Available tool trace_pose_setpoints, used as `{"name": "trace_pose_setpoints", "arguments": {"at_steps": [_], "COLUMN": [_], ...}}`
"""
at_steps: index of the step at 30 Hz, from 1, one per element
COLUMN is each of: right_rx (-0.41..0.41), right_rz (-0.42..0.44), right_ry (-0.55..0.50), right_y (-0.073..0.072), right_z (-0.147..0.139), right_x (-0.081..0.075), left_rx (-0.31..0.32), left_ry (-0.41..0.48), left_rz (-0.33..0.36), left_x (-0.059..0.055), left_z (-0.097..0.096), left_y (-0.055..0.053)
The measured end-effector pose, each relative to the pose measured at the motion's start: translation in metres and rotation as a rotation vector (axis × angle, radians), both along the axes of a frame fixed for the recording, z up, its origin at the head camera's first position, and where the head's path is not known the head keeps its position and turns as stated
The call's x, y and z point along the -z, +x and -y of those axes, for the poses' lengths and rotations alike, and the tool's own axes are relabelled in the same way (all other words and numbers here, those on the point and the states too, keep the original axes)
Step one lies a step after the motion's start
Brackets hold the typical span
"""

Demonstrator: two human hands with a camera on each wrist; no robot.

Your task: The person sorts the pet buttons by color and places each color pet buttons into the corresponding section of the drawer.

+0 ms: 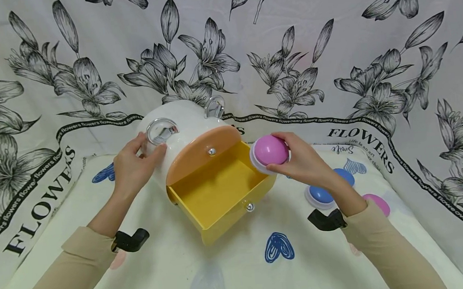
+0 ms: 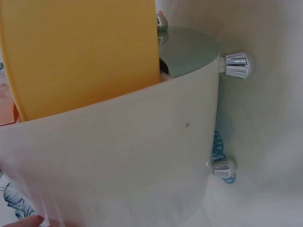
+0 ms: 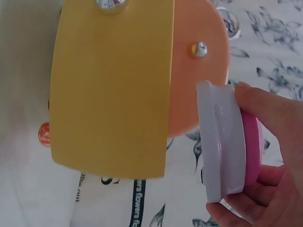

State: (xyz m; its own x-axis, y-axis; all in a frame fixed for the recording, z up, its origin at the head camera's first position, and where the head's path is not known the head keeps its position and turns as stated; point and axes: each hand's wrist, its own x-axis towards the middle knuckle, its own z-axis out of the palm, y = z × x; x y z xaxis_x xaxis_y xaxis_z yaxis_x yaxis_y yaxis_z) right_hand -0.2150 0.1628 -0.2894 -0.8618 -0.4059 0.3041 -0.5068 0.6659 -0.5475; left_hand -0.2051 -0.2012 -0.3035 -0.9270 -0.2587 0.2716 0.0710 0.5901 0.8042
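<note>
In the head view, a white rounded drawer box [image 1: 190, 116] has chrome rings on top and an orange upper drawer front [image 1: 209, 153]. Its yellow lower drawer [image 1: 218, 188] is pulled far out. My left hand [image 1: 137, 163] rests on the box's left side, thumb and fingers spread beside a chrome ring [image 1: 163, 131]. Between thumb and fingers, my right hand [image 1: 300, 159] holds a pink push button [image 1: 270, 149] with a white base, close over the drawer's right edge. In the right wrist view, that button [image 3: 222, 142] is gripped on edge by the right hand [image 3: 270, 151].
Right of the drawer, two blue push buttons [image 1: 320, 194] and another pink one [image 1: 376, 204] lie on the pale cloth [image 1: 242, 275], partly behind my right forearm. A white flower-printed curtain [image 1: 224, 50] stands behind. Chrome feet [image 2: 239, 65] stick out beneath the box.
</note>
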Motion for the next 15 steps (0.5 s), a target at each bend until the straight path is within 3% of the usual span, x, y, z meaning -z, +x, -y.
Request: {"name": "trace_pose_setpoints", "arguments": {"at_steps": [15], "right_rx": [-0.162], "right_rz": [0.067], "right_ry": [0.106], "right_y": [0.0], "right_z": [0.053], "right_x": [-0.005], "left_rx": [-0.004], "left_ry": [0.002], "left_rz": [0.012], "left_x": [-0.001], "left_z": [0.001], "left_y": [-0.001]}}
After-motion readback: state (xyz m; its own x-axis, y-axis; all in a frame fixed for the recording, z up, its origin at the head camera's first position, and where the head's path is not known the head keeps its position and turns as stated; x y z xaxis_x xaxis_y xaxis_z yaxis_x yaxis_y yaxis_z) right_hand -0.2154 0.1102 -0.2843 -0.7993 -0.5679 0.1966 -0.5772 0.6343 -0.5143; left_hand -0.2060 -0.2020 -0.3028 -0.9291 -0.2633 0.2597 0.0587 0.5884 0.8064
